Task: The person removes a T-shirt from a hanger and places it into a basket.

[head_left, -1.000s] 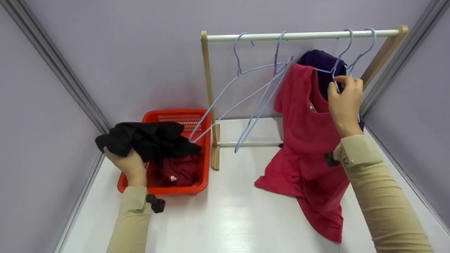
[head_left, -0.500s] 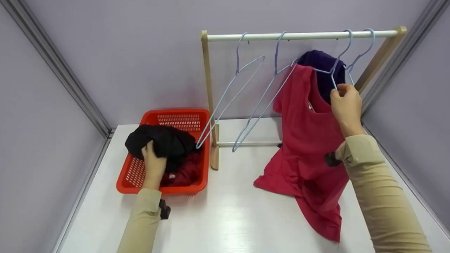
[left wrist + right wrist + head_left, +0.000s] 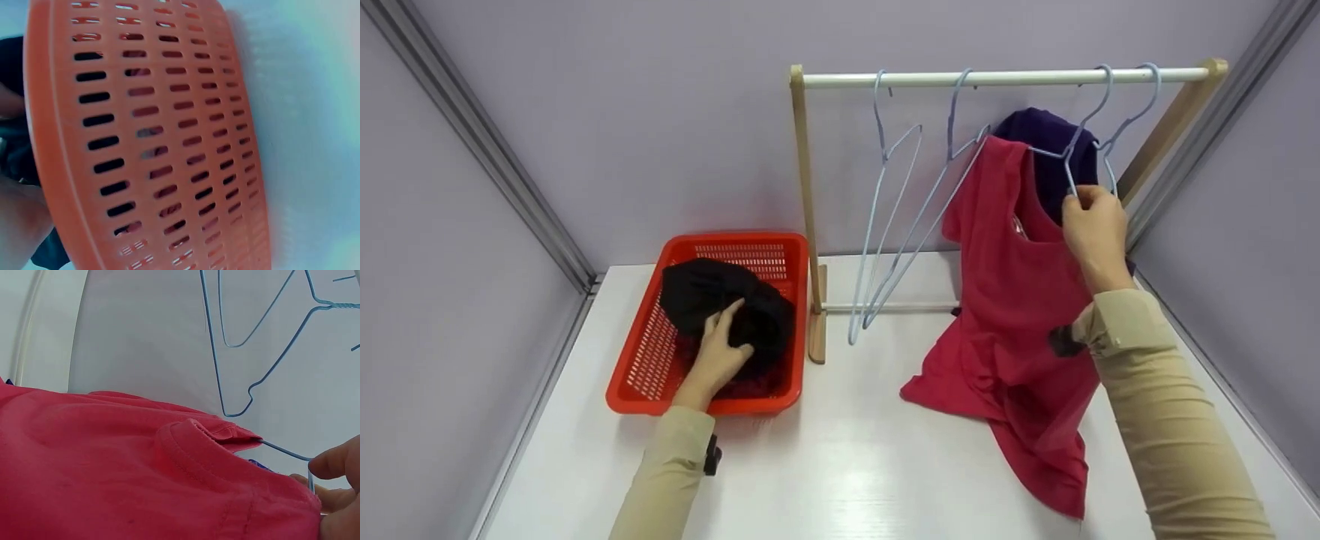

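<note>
Rack point(image 3: 805, 187) stood on the white tabletop point(image 3: 847, 465): wooden end posts, white top rail point(image 3: 1020, 77), white low bar point(image 3: 900, 307). Two bare light-blue hangers point(image 3: 881, 142) hung off the rail's left half, lower ends close together in head view. Purple garment point(image 3: 1039, 135) was on the rightmost hanger point(image 3: 1132, 116). Pale grey walls point(image 3: 660, 150) left, back, right; metal strips point(image 3: 491, 150) ran down both corners.

The rack point(image 3: 806, 180) has smooth wooden posts point(image 3: 1174, 127) and a glossy rail point(image 3: 1020, 78); on it hang wire hangers point(image 3: 344, 305) and a matt red cloth top point(image 3: 1020, 300). Left of it, a shiny plastic basket point(image 3: 765, 406) holds dull black cloth point(image 3: 703, 283); the tabletop point(image 3: 855, 465) gleams.
</note>
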Demonstrator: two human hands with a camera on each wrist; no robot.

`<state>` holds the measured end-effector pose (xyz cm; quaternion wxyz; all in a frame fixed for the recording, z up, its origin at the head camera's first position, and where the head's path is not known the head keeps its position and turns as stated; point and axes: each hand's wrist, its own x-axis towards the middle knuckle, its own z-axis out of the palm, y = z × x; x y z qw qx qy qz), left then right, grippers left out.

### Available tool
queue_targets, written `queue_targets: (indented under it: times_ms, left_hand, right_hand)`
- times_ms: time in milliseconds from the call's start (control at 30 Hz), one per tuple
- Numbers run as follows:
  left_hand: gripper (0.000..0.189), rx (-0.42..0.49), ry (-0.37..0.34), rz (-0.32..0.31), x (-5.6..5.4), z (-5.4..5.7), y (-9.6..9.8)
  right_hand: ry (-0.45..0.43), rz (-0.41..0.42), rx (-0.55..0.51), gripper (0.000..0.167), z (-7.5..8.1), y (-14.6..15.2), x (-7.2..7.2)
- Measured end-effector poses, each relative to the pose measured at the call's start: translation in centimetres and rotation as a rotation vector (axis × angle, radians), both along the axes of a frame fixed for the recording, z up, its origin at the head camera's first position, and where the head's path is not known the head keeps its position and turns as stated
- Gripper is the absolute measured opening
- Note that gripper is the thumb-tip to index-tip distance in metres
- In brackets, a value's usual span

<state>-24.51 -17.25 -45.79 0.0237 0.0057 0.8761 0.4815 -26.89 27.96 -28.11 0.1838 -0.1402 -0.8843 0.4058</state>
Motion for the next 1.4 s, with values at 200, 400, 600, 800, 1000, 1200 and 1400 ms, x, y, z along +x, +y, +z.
queue_targets:
  times_ms: [200,400,600,800,1000,1200,1400]
  left_hand:
    - [0.057,-0.148,0.158,0.105,0.6,0.5,-0.6]
    - [0.037,-0.194,0.41,0.336,0.7,0.5,-2.1]
    - [0.032,-0.295,0.416,0.565,1.1,-0.2,-5.4]
    - [0.034,-0.379,0.372,0.685,2.2,-1.3,-7.8]
    - [0.043,-0.392,0.225,0.682,2.8,-1.5,-8.7]
    - [0.052,-0.414,0.1,0.642,2.9,-1.7,-9.5]
    - [0.058,-0.365,0.01,0.601,3.2,-1.9,-10.1]
  right_hand:
    - [-0.014,0.004,0.01,0.046,-0.1,-0.1,0.1]
    - [0.0,-0.007,0.01,0.046,-0.4,-0.3,0.0]
    - [0.01,-0.007,-0.016,0.045,-0.5,-0.3,-0.3]
    - [0.014,-0.014,-0.012,0.045,-0.6,-0.2,-0.4]
    - [-0.001,-0.013,0.001,0.044,-0.5,-0.1,-0.1]
    - [-0.006,-0.018,0.008,0.043,-0.5,0.0,0.0]
    - [-0.009,-0.026,-0.012,0.041,-0.5,-0.1,-0.2]
